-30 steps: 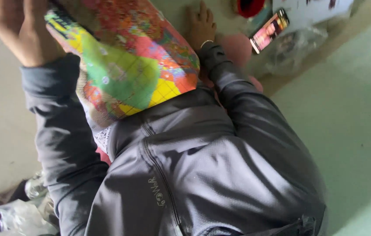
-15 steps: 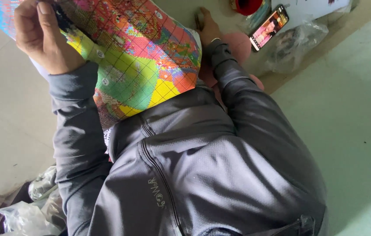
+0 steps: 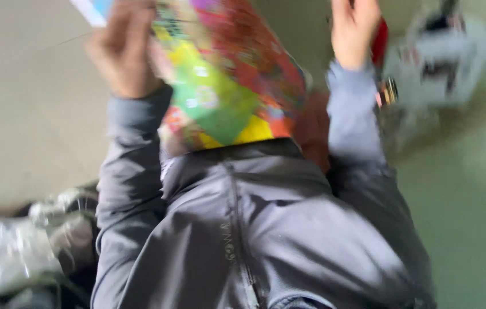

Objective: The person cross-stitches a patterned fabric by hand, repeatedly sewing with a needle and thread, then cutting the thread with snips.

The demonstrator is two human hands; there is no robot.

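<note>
left hand (image 3: 125,54) in the upper left clamps one colourful printed sheet (image 3: 226,86) lying top centre against the grey jacket (image 3: 266,229), right hand (image 3: 354,28) lifts beside it, grip impossible to tell through blur, and a one-handed hold could crease or drop that single sheet.

sheet (image 3: 226,86): paper by its look, glossy, brightly printed, its edge under the left hand (image 3: 125,51) fingers
jacket (image 3: 266,229): grey cloth, smooth, slight sheen, sleeve cuffs just below both hands
bags (image 3: 20,252): clear crinkled plastic, shiny, well away from the fingers
</note>
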